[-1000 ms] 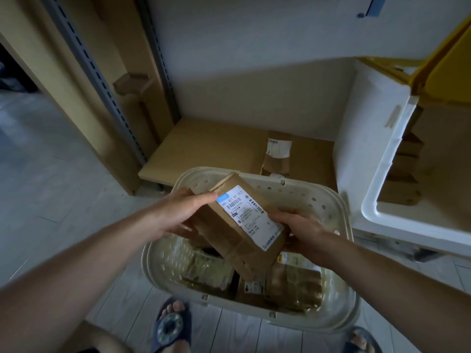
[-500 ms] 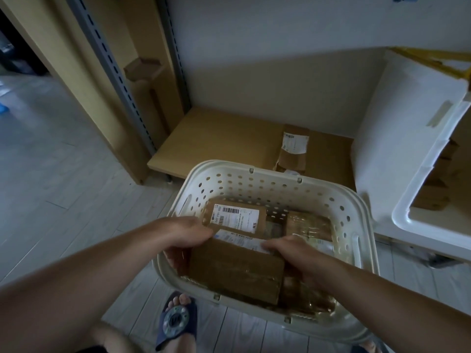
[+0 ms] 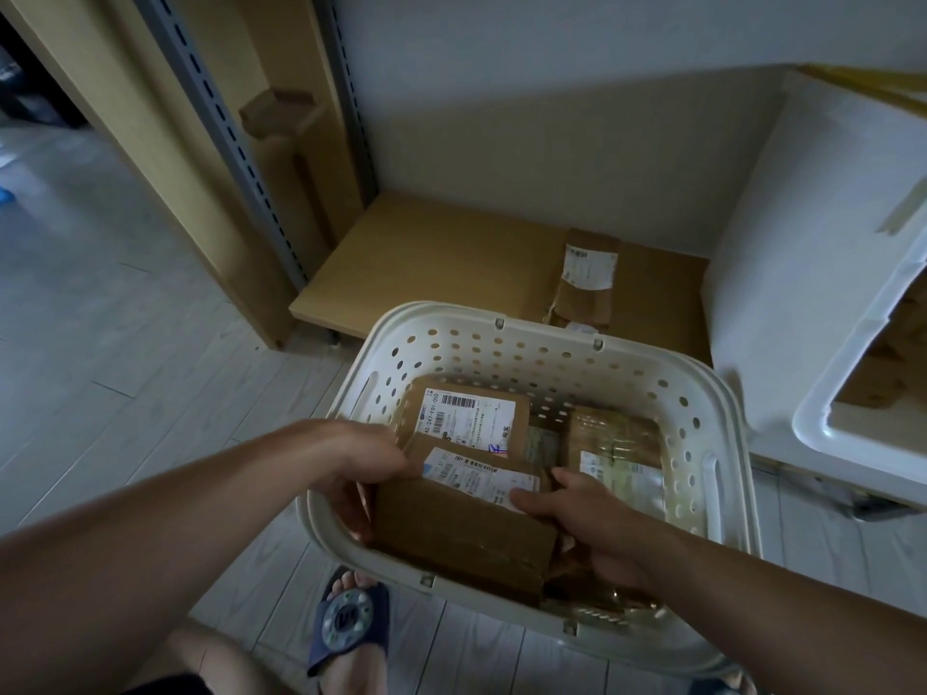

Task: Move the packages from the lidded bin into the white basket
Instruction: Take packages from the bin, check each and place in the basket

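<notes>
Hands, left hand and right hand, grip the brown package's side edges with curled fingers, low inside the white basket's near-left corner

brown labelled package, in white basket

Parcel storage corner of a home or small stockroom. Indicators: pale plank flooring, grey slotted-metal shelf upright, low wooden shelf board bearing a labelled brown cardboard parcel, and a perforated white plastic basket holding labelled parcels.
</notes>
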A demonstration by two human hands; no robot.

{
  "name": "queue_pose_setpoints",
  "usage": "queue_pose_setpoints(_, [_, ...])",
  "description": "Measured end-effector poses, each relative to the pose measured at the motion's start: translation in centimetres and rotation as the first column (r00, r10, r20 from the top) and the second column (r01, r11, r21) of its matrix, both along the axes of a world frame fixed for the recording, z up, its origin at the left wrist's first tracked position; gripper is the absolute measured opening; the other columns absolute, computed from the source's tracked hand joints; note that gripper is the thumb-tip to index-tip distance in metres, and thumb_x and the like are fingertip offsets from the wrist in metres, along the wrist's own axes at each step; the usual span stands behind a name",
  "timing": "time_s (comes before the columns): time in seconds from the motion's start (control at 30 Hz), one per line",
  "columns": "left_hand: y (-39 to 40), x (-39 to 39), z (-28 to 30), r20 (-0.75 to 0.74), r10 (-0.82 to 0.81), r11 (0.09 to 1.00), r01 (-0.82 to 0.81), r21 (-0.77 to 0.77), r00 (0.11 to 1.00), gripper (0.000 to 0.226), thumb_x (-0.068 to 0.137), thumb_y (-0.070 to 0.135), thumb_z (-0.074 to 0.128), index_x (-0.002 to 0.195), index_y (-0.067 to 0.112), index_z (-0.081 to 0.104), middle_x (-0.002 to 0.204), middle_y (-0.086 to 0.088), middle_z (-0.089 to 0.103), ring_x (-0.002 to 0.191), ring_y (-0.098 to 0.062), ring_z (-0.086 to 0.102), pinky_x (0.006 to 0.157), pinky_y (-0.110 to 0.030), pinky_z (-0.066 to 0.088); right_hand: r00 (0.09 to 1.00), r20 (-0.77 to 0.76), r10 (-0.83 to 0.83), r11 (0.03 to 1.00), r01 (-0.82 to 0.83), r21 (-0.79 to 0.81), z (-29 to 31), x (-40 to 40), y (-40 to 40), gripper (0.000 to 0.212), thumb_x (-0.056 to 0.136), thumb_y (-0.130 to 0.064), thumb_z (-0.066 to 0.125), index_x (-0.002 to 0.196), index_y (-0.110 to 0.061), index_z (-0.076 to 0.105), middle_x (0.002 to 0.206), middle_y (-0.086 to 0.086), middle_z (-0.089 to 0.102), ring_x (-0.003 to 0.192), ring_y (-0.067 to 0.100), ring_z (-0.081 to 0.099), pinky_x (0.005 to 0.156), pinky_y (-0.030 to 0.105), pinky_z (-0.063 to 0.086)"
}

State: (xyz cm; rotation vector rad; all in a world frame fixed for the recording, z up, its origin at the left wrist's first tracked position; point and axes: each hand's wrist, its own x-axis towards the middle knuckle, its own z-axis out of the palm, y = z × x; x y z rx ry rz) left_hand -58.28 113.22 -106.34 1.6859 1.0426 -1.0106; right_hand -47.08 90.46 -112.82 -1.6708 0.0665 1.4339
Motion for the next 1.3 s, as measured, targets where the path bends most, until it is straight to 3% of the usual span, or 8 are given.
queue_pose_setpoints(0.1, [-0.1, -0.1, 0.2, 0.023, 0.016, 1.000, -0.015, -0.024, 1.000, 0.025, 0.103, 0.034, 0.056, 0.116, 0.012, 0.055, 0.113, -0.014, 0.065, 0.090, -0.033, 0.072, 0.070, -0.038, 0.065, 0.996, 0.070, -0.049, 0.998, 0.045, 0.052, -0.4, -0.3, -0.5, 0.054, 0.080, -0.021, 0.082, 0.129, -0.016, 0.058, 0.114, 0.009, 0.074, 0.098, 0.028, 0.074, 0.077, 0.048, 0.063])
queue_pose_setpoints(0.23, [-0.3, -0.4, 0.4, 0.086, 0.003, 0.999, 0.000, -0.036, 0.996, 0.009, 0.101, 0.027, 0.060, 0.103, 0.019, 0.055, 0.120, -0.012, 0.063, 0.102, -0.036, 0.070, 0.082, -0.046, 0.064, 0.982, 0.156, -0.103, 0.989, 0.084, 0.121, -0.5, -0.6, -1.0, 0.113, 0.060, -0.019, 0.087, 0.157, -0.018, 0.029, 0.125, 0.001, 0.068, 0.104, 0.023, 0.072, 0.089, 0.047, 0.061])
queue_pose_setpoints(0.5, [-1.0, -1.1, -1.4, 0.186, -0.212, 0.972, 0.186, 0.146, 0.959, 0.015, 0.100, 0.031, 0.063, 0.105, 0.017, 0.059, 0.106, -0.007, 0.069, 0.086, -0.020, 0.072, 0.074, -0.033, 0.063, 0.937, 0.349, -0.034, 0.989, -0.018, 0.147, -0.4, -1.6, -1.5, 0.102, 0.076, 0.000, 0.082, 0.159, -0.022, 0.026, 0.115, -0.028, 0.051, 0.081, -0.001, 0.060, 0.063, 0.016, 0.057])
queue_pose_setpoints(0.7, [-1.3, -1.5, -3.1, 0.178, -0.427, 0.858, 0.335, 0.390, 0.886, 0.023, 0.092, 0.040, 0.070, 0.090, 0.017, 0.067, 0.098, 0.000, 0.073, 0.078, -0.012, 0.065, 0.099, -0.045, 0.052, 0.827, 0.548, 0.122, 0.990, -0.137, -0.014, -1.4, -2.2, -1.5, 0.100, 0.067, -0.011, 0.091, 0.149, -0.032, 0.038, 0.124, -0.014, 0.060, 0.116, 0.011, 0.060, 0.084, 0.027, 0.061])
queue_pose_setpoints(0.83, [-2.2, -1.7, -3.9, 0.209, -0.384, 0.865, 0.272, 0.421, 0.899, 0.026, 0.086, 0.028, 0.079, 0.102, 0.009, 0.070, 0.106, -0.004, 0.076, 0.082, -0.014, 0.071, 0.081, -0.029, 0.059, 0.687, 0.667, 0.288, 0.952, -0.278, -0.126, -1.3, -2.8, -1.2, 0.094, 0.070, -0.015, 0.090, 0.147, -0.031, 0.039, 0.123, -0.019, 0.051, 0.111, 0.003, 0.051, 0.056, 0.005, 0.049])
queue_pose_setpoints(0.93, [-2.2, -1.4, -4.4, 0.157, -0.368, 0.863, 0.274, 0.424, 0.916, 0.031, 0.081, 0.023, 0.084, 0.104, 0.009, 0.070, 0.104, -0.004, 0.077, 0.082, -0.015, 0.075, 0.074, -0.028, 0.063, 0.638, 0.676, 0.370, 0.923, -0.338, -0.186, -1.5, -2.9, -0.6, 0.097, 0.071, -0.018, 0.090, 0.148, -0.033, 0.034, 0.124, -0.016, 0.052, 0.105, 0.007, 0.056, 0.058, 0.010, 0.054])
queue_pose_setpoints(1.13, [-2.1, -0.4, -5.2, 0.057, -0.369, 0.852, 0.313, 0.419, 0.928, 0.041, 0.079, 0.024, 0.086, 0.111, 0.010, 0.065, 0.103, -0.004, 0.074, 0.083, -0.018, 0.076, 0.073, -0.033, 0.065, 0.341, 0.688, 0.640, 0.737, -0.526, -0.425, -0.5, -2.3, 0.4, 0.104, 0.078, -0.045, 0.083, 0.155, -0.035, 0.013, 0.146, -0.009, 0.049, 0.127, 0.020, 0.055, 0.097, 0.040, 0.054])
queue_pose_setpoints(1.3, [-2.1, 0.0, -5.2, 0.015, -0.439, 0.806, 0.386, 0.449, 0.898, 0.045, 0.079, 0.028, 0.086, 0.112, 0.008, 0.063, 0.087, 0.000, 0.069, 0.073, -0.014, 0.071, 0.069, -0.026, 0.062, 0.203, 0.685, 0.700, 0.646, -0.589, -0.486, -0.6, -1.5, 1.0, 0.109, 0.077, -0.051, 0.081, 0.158, -0.026, 0.013, 0.160, -0.003, 0.034, 0.149, 0.024, 0.027, 0.119, 0.049, 0.028])
